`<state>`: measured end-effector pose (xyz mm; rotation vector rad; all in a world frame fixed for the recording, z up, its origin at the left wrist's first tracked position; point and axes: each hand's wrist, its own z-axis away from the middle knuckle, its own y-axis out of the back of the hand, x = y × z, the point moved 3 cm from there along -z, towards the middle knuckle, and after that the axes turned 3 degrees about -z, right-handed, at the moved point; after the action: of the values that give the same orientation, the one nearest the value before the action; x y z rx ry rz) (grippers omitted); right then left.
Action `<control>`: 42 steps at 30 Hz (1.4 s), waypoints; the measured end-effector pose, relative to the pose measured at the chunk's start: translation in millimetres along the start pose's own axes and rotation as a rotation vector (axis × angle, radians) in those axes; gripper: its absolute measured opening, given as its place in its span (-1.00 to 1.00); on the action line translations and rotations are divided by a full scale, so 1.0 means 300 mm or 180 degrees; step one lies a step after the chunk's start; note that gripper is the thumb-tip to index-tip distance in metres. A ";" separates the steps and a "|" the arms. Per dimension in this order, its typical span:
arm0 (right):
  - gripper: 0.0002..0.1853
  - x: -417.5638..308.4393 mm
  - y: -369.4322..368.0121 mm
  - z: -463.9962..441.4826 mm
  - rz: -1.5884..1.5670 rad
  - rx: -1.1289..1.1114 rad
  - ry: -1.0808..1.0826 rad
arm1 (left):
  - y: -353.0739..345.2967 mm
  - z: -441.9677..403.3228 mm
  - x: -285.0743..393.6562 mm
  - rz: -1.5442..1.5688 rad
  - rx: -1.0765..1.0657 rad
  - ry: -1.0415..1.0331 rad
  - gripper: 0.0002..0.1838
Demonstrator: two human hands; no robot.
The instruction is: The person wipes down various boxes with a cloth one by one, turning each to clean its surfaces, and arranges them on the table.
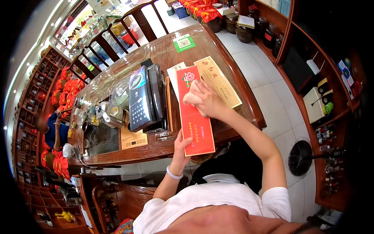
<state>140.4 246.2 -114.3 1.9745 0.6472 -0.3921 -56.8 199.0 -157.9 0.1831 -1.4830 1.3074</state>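
Observation:
A long, flat red gift box (198, 130) with a pink flower and gold lettering lies slantwise, its near end over the table's front edge. My left hand (181, 147) grips its lower left edge, thumb on top and fingers underneath. My right hand (210, 99) presses a crumpled pinkish cloth (193, 95) against the upper half of the box. A tan card or packet (220, 78) with dark characters lies partly beneath the box on the right. Behind the box's left edge shows a pale printed sheet (173, 74).
On the brown table (218, 39), left of the box, stands a black machine with a keypad (142, 103). Metal kettles (113, 115) and tea ware sit farther left. A green QR card (184, 43) lies at the back. Another person (55, 130) is at far left; shelves (307, 74) line the right.

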 end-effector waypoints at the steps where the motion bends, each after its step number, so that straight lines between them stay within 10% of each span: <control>1: -0.45 -0.046 0.019 0.032 0.0095 -0.0150 -0.0075 | 0.017 0.001 -0.021 -0.0097 0.0142 0.0107 -0.37; 5: -0.44 -0.138 0.044 0.169 0.0048 0.0024 0.0201 | -0.072 0.030 -0.060 0.1459 -0.1248 0.0751 -0.31; 17: -0.37 -0.214 0.031 0.185 0.0149 -0.0390 0.0558 | -0.074 -0.006 -0.064 0.1132 -0.0405 0.0771 -0.04; 19: -0.46 -0.134 -0.011 0.074 0.0604 -0.0107 0.0636 | -0.065 -0.007 -0.082 0.1647 -0.1355 0.1150 0.00; 21: -0.37 -0.097 0.040 -0.084 0.0932 -0.0996 0.0167 | -0.079 -0.010 -0.073 0.1632 -0.1228 0.1149 0.01; 26: -0.29 0.071 -0.040 -0.263 0.0746 -0.0559 -0.0653 | -0.105 -0.008 -0.046 0.1649 -0.0977 0.1125 0.04; 32: -0.25 -0.196 0.013 0.105 0.0264 -0.0308 0.0824 | -0.028 -0.008 -0.072 0.1524 -0.1432 0.1081 -0.02; 34: -0.29 -0.277 0.033 0.245 0.0159 -0.0591 0.1189 | -0.079 -0.001 -0.039 0.1325 -0.0387 0.0847 -0.08; 42: -0.42 -0.232 -0.016 0.183 0.0270 -0.0466 0.1233 | -0.069 -0.013 -0.040 0.2871 -0.0724 0.0750 -0.12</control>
<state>81.5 180.1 -106.7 1.9435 0.8062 0.0932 -35.1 188.1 -155.4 -0.8527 -1.5390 1.7477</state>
